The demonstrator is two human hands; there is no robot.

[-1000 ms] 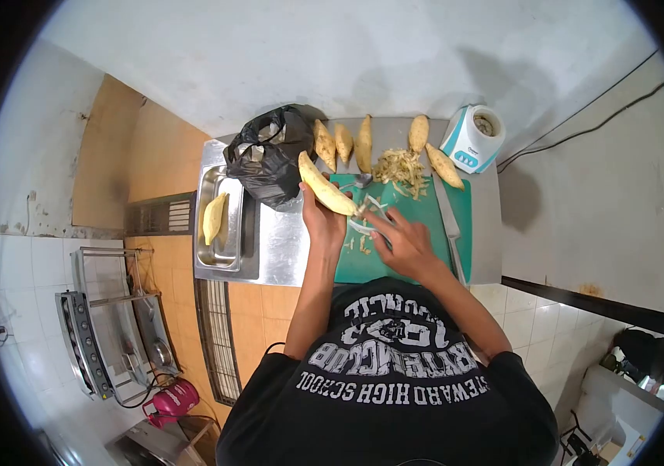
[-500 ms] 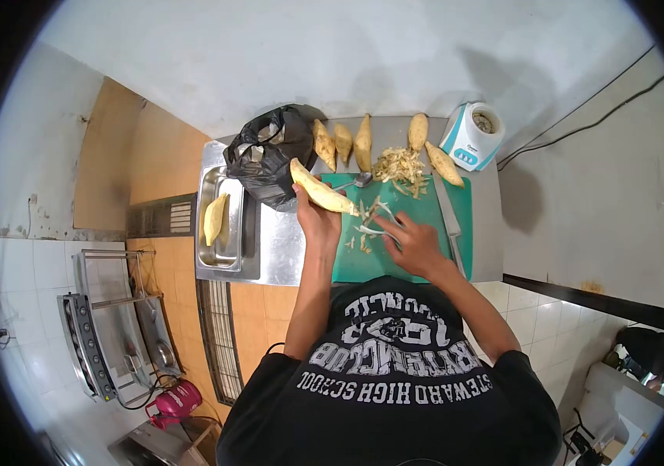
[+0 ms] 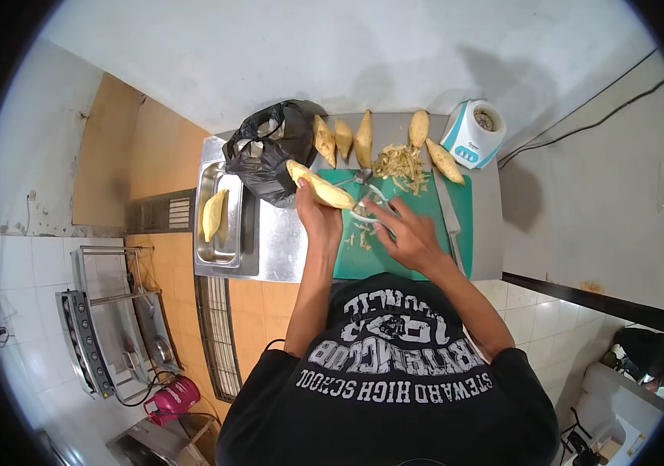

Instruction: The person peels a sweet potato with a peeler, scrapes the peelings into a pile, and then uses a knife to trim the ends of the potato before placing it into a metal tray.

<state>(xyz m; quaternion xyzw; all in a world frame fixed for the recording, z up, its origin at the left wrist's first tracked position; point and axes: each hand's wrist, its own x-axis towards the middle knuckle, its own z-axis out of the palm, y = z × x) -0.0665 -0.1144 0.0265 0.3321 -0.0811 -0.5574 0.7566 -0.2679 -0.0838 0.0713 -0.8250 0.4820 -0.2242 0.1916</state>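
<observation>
My left hand [image 3: 318, 220] holds a pale, peeled tuber [image 3: 320, 186] at a slant over the left edge of the green cutting board [image 3: 417, 260]. By the tuber's lower right end, my right hand [image 3: 409, 235] is closed on a white peeler [image 3: 369, 210]. Small scraps of peel [image 3: 360, 235] lie on the board under the peeler. A heap of peelings [image 3: 402, 165] sits at the board's back edge. Beside it lies a spoon-like metal tool [image 3: 362, 177]. A long knife [image 3: 448, 213] rests along the board's right side.
Several unpeeled tubers [image 3: 363, 140] lie along the wall. A black plastic bag [image 3: 270, 151] stands behind my left hand. A metal tray [image 3: 232, 252] at the left holds one peeled tuber [image 3: 214, 215]. At the back right is a white and blue appliance [image 3: 473, 136].
My right hand has shifted slightly with the peeler, which is now turned differently at the tuber's end. The held tuber has moved a little to the left.
</observation>
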